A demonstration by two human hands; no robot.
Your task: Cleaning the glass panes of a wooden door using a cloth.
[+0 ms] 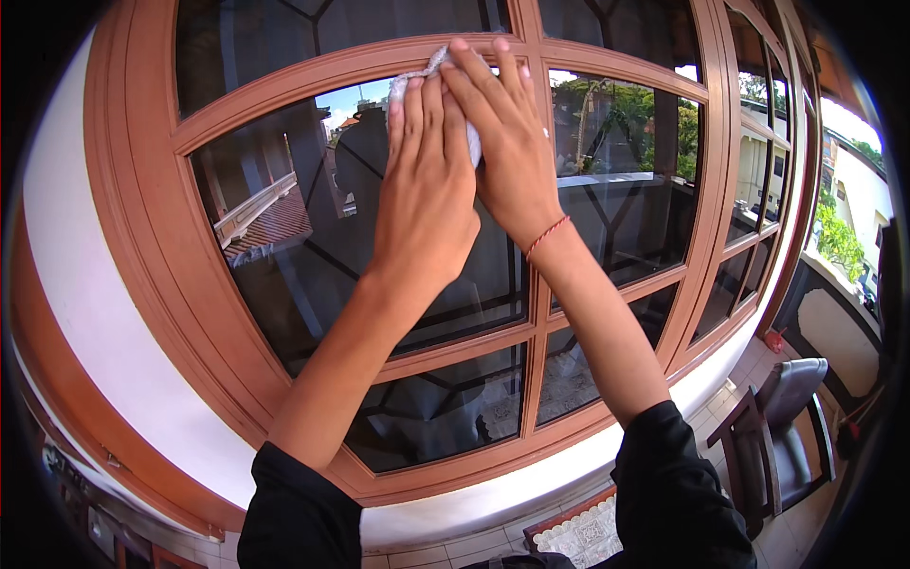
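A white cloth point(434, 65) lies against the upper part of a glass window pane point(334, 206), near the painted wooden window frame point(320, 78). My left hand point(430, 171) presses flat on the cloth, fingers pointing up. Beside it, my right hand point(508, 142) overlaps the cloth's right side, its fingertips reaching the frame bar above; a red and white cord bracelet is on that wrist. Most of the cloth is hidden beneath the hands. The glass reflects roofs, trees and sky.
At the lower right stands a wooden armchair point(793, 427) with dark padding on a tiled floor. A table with a lace cloth point(586, 533) stands low below the window. Past the chair is a low wall point(832, 334).
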